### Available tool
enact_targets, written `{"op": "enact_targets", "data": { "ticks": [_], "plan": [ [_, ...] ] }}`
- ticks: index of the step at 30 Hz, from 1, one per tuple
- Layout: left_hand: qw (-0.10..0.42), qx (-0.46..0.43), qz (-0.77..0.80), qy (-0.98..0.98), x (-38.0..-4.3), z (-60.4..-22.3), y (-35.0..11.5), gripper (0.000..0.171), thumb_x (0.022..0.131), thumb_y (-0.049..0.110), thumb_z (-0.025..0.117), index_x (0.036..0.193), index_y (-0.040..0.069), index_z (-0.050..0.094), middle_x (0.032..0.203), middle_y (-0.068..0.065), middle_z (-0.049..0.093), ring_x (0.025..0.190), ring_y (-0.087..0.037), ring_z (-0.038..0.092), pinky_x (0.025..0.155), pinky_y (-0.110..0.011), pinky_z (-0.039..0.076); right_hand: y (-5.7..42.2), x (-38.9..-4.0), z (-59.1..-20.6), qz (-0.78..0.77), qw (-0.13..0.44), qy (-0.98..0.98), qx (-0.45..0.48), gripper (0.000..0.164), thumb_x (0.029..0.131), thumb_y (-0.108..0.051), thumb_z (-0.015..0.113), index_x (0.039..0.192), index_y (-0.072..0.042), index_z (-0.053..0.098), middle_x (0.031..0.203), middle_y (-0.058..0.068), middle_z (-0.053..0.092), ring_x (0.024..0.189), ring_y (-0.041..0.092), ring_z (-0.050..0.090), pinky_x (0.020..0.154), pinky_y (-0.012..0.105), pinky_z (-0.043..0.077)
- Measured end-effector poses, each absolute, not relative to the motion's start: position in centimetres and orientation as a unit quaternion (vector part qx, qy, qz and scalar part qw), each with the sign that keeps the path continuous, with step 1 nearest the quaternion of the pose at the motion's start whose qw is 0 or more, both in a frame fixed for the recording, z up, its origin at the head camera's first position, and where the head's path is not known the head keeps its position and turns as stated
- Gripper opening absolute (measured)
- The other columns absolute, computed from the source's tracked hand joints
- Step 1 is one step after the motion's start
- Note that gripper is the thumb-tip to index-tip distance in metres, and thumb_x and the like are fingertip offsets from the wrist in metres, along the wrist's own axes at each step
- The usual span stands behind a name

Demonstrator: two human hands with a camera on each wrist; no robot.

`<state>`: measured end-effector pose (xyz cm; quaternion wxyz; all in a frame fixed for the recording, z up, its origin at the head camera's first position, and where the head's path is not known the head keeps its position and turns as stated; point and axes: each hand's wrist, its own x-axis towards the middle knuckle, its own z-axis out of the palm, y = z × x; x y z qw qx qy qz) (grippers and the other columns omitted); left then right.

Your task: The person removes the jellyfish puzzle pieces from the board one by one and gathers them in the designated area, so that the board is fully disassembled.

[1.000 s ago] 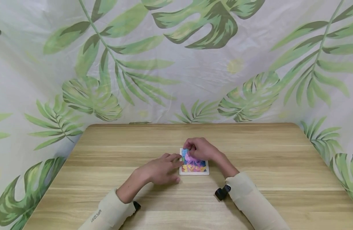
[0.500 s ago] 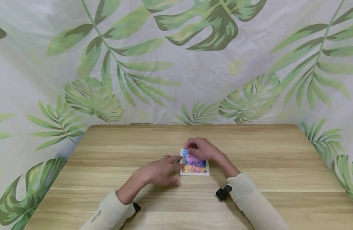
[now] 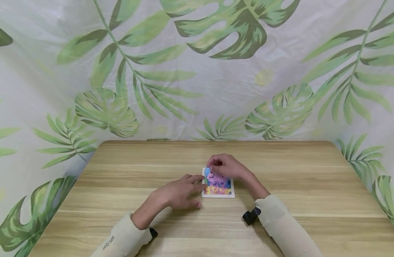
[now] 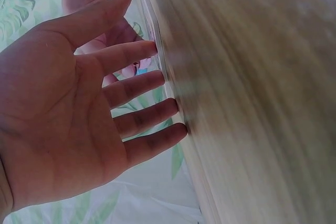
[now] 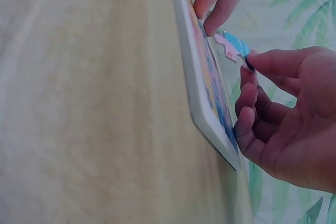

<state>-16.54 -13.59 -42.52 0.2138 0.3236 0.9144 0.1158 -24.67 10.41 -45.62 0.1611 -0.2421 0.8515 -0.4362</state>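
A small jigsaw puzzle (image 3: 218, 192) in a white frame lies flat on the wooden table, with a pink creature over blue and yellow in its picture. My right hand (image 3: 230, 167) is over its upper part and pinches a thin pink-and-blue puzzle piece (image 5: 236, 44) between thumb and finger. In the right wrist view that piece stands tilted up from the board, and its lower end is partly hidden. My left hand (image 3: 181, 192) rests at the puzzle's left side, fingers (image 4: 139, 90) spread and fairly straight, their tips at the frame's edge.
The wooden table (image 3: 299, 192) spreads around the puzzle on all sides. Behind it hangs a pale cloth (image 3: 197, 89) printed with green leaves. A small black camera (image 3: 251, 216) sits at the right cuff, and another shows at the left cuff.
My right fingers have shifted slightly at the puzzle's top, and more of the pink creature's face shows beneath them. The left hand stays at the frame. The head view has tilted up slightly.
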Motion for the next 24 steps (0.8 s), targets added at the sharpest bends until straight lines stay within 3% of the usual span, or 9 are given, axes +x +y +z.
{"op": "enact_targets", "data": {
  "ticks": [10, 24],
  "plan": [
    [0.206, 0.320, 0.106, 0.919, -16.5, -42.8, -13.5, 0.064, 0.104, 0.042, 0.070, 0.161, 0.019, 0.052, 0.174, -0.007, 0.038, 0.158, -0.036, 0.037, 0.122, -0.054, 0.045, 12.4, -24.9, -45.3, -0.463, 0.187, 0.834, -0.235, 0.016, 0.102, -0.008, 0.064, 0.110, -0.005, 0.077, 0.095, 0.007, 0.071, 0.084, 0.016, 0.056, 0.079, 0.031, 0.048],
    [0.195, 0.329, 0.099, 0.919, -16.4, -42.7, -13.5, 0.063, 0.105, 0.042, 0.069, 0.160, 0.016, 0.053, 0.172, -0.011, 0.040, 0.156, -0.039, 0.039, 0.124, -0.054, 0.043, 16.6, -24.7, -45.7, -0.463, 0.199, 0.840, -0.203, 0.015, 0.102, -0.008, 0.065, 0.110, 0.000, 0.076, 0.098, 0.009, 0.070, 0.085, 0.015, 0.054, 0.073, 0.026, 0.046]
  ]
}}
